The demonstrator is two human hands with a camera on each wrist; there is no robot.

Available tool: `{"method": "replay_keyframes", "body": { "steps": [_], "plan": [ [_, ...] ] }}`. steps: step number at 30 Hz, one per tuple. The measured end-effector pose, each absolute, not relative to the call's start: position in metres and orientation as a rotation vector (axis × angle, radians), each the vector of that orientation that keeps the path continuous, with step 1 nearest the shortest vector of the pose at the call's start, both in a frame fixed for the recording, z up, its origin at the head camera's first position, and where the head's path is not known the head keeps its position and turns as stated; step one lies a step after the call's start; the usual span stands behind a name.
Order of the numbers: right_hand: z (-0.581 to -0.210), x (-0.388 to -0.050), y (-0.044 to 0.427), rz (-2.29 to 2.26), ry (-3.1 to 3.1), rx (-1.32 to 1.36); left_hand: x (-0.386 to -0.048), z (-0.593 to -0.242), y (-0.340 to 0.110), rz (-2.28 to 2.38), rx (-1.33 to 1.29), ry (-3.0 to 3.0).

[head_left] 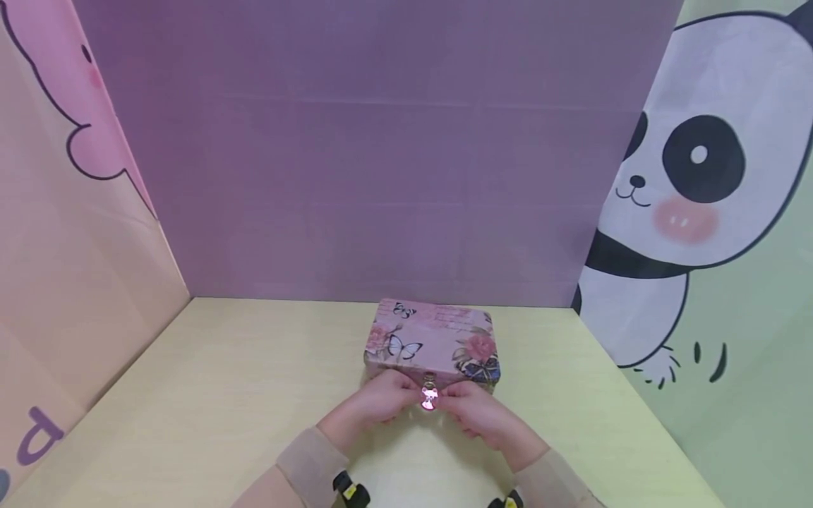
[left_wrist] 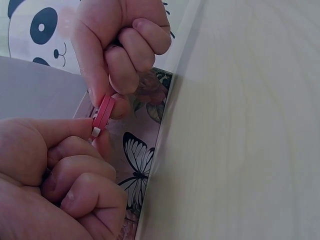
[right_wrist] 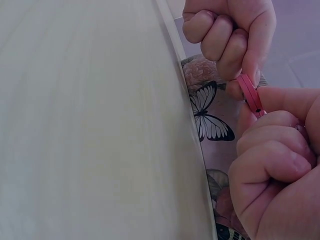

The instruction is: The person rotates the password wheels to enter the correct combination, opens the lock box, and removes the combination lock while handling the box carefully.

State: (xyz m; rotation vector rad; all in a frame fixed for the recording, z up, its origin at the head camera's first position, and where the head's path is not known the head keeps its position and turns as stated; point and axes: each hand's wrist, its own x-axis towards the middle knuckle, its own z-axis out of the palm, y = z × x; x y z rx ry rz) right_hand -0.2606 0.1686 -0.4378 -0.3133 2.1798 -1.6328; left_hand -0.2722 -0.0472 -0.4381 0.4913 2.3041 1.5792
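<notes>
A pink tin box (head_left: 435, 335) printed with butterflies and flowers rests on the table, its lid down. At the clasp (head_left: 429, 379) on its front hangs a small pink padlock (head_left: 429, 398) with a white animal figure on its face. My left hand (head_left: 385, 395) pinches one side of the padlock between thumb and index finger. On the other side, my right hand (head_left: 475, 408) pinches it the same way. In the left wrist view the padlock (left_wrist: 103, 115) shows its narrow red edge with a small white part. The remaining fingers of both hands are curled in.
The pale wooden table (head_left: 254, 374) extends around the box. Behind it stands a purple backdrop (head_left: 394, 155). Side panels carry cartoon drawings, among them a panda (head_left: 718, 155) at the right.
</notes>
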Motion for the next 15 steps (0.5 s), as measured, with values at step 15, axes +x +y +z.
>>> {"method": "replay_keyframes", "body": {
  "steps": [15],
  "plan": [
    [-0.4367,-0.2597,0.1677,-1.622,2.179,-0.292,-0.2714,-0.4359,-0.0489,1.57,0.502,2.307]
  ]
}}
